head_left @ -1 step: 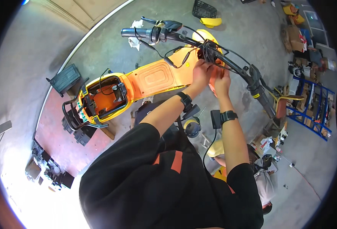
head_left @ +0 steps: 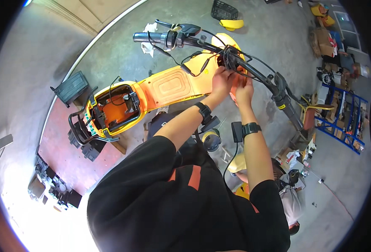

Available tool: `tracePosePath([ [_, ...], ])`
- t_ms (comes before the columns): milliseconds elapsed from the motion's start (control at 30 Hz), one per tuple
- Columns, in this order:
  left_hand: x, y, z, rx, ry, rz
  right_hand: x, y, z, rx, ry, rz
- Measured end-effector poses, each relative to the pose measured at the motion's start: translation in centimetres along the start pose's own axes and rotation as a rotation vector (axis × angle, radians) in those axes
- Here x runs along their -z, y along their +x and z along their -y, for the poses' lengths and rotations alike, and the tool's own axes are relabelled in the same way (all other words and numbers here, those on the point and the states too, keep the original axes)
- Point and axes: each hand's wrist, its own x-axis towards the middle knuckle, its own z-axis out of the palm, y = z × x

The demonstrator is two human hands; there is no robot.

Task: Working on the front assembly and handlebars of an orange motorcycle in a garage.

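An orange-yellow electric scooter body stands crosswise before me, its black handlebar angled over its front end. My left hand is at the front column just below a bundle of black cables. Its fingers are bent together near the dark opening there. Close beside it, my right hand has its fingers raised and bent at the column's edge, under the handlebar. Whatever the fingertips of either hand grip is too small or hidden to make out. Loose black cables with connectors hang over the footboard.
The scooter's seat compartment lies uncovered at left, near a dark green crate. A black basket and a yellow panel are on the floor beyond. At right stands a blue metal rack. Another person is low at lower right.
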Motion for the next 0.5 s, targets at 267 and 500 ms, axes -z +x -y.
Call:
tracePosePath([
  [267, 0.2, 0.5, -0.2, 0.039, -0.043, -0.005, 0.1, -0.3, -0.3, -0.092, -0.001, -0.036],
  [500, -0.9, 0.0, -0.1, 0.195, -0.141, -0.056, 0.6, -0.2, -1.2, -0.087, -0.126, -0.035],
])
